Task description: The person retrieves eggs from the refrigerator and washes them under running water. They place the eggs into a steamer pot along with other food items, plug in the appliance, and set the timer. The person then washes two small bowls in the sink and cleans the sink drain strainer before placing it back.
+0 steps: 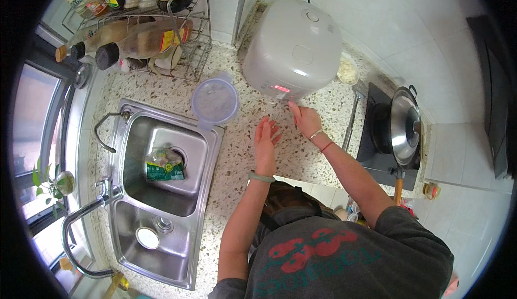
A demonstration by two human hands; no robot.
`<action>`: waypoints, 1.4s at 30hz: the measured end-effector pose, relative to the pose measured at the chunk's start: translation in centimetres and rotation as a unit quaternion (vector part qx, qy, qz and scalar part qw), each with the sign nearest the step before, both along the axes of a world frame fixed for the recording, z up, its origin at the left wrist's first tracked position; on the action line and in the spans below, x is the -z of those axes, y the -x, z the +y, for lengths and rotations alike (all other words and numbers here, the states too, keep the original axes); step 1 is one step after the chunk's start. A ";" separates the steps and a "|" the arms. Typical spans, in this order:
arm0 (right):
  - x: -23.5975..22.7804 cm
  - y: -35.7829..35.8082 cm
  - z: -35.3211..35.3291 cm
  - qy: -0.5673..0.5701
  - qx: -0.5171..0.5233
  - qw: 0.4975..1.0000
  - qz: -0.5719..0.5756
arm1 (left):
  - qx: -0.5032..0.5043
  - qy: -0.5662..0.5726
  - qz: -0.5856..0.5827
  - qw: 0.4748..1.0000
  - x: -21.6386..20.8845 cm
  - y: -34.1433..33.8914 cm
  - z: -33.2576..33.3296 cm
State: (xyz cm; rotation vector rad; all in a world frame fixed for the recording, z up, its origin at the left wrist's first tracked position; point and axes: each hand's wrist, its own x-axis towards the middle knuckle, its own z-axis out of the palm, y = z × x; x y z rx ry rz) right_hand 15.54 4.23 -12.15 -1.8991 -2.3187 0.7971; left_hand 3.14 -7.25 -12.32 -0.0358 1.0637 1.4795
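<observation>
A large light-grey rice cooker [293, 46] stands on the speckled counter [221, 153], with red lights on its front panel. My right hand [307, 120] reaches up to that panel, its index finger stretched out at the lower front edge; whether the fingertip touches is too small to tell. No object shows in it. To its left, my left hand [266, 140] hovers over the counter with loosely bent fingers apart and nothing in them. Left of the cooker sits a round translucent container with a bluish rim [215, 101].
A double steel sink [207, 191] on the left holds a green package [164, 165] and a white round dish [147, 238]. Bottles fill a wire rack [202, 40] at the far left. On the right are a lidded wok [405, 127], a cooktop [371, 162] and a metal utensil [353, 118].
</observation>
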 end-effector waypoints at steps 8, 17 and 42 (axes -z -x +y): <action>0.2 0.1 1.1 -0.022 0.005 1.000 -0.006 | 0.003 -0.002 -0.008 1.000 0.2 -0.6 0.6; -0.5 0.2 0.3 -0.015 0.001 1.000 -0.026 | 0.003 -0.003 -0.020 1.000 0.3 -0.4 0.8; -0.2 11.2 -2.5 0.241 0.087 0.904 0.342 | -0.226 0.064 0.110 0.966 -1.4 4.1 -2.7</action>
